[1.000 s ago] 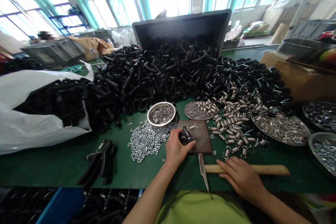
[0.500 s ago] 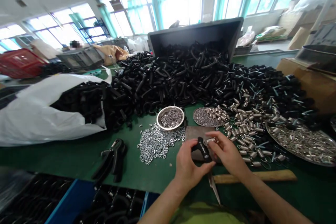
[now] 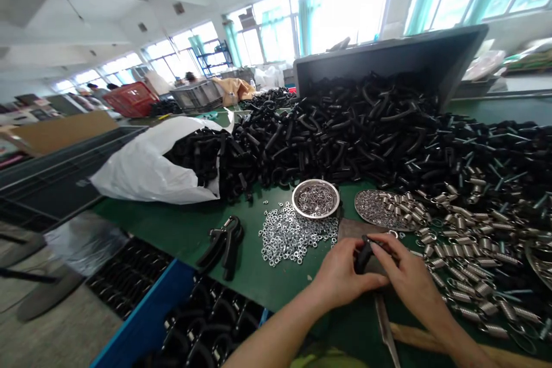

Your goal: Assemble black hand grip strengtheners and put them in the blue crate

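Note:
A short black handle piece (image 3: 364,256) is held over a flat metal plate (image 3: 351,228). My left hand (image 3: 342,276) is closed round its left side, thumb stretched beneath it. From the right, my right hand (image 3: 407,273) is closed on its upper end with thumb and forefinger. The coil spring seen earlier in the right fingers is hidden now, so whether it is still there I cannot tell. Below the hands lie a pointed metal blade (image 3: 387,328) and a wooden stick (image 3: 418,338). An assembled black hand grip (image 3: 224,246) with a spring rests to the left.
Loose nuts (image 3: 287,236) lie by a round metal bowl (image 3: 316,198) of small parts. An oval dish (image 3: 375,210) and many springs (image 3: 466,247) spread rightward. Black handles (image 3: 345,132) are heaped behind, before a tipped grey bin (image 3: 366,63). A blue crate (image 3: 146,313) stands lower left.
The view has swung left, so everything sits further right. My right fingers have moved onto the black handle piece, which is turned and more covered; the spring has gone out of sight.

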Demonstrator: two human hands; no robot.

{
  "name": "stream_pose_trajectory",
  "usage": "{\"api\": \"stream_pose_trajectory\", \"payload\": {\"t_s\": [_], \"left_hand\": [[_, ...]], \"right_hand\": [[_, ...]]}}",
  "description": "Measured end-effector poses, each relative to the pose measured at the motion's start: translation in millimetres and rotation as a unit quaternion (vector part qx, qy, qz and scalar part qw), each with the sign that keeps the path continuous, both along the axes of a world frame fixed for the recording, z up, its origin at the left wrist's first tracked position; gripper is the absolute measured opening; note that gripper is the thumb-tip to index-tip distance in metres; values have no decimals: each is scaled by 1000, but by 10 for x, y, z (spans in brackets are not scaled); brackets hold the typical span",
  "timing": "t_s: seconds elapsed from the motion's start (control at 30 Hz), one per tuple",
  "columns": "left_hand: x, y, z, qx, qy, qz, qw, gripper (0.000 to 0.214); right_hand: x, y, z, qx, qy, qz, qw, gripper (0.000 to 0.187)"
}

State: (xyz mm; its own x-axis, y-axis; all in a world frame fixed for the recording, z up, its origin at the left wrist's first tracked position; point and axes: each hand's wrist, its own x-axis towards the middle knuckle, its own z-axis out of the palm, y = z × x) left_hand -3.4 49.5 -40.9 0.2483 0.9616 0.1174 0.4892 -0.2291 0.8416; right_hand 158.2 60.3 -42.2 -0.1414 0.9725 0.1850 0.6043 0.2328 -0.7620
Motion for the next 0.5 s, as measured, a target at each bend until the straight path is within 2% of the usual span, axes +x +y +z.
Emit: {"api": "stream_pose_trajectory", "payload": {"t_s": [0.07,0.13,0.2,0.27,0.4,0.5], "left_hand": [[-238,251,13,50,44,1,998,45],[-591,577,39,95,129,82,984,35],[-1027,904,79,84,285,180,938,27],[-1490,1157,121,66,321,229,917,31],[-2231,1368,148,37,376,265,887,30],[-2506,1384,113,20,418,247,874,22]], "right_hand": [[117,100,7,-2,-41,-5,999,29],[220,197,2,-7,-115,-8,993,29],[279,271,-20,-18,-217,-2,976,29],[286,315,-54,-27,-305,17,952,28],[215,338,-111,-18,-375,42,926,27],[166,330,-135,-8,-405,33,914,26]]}}
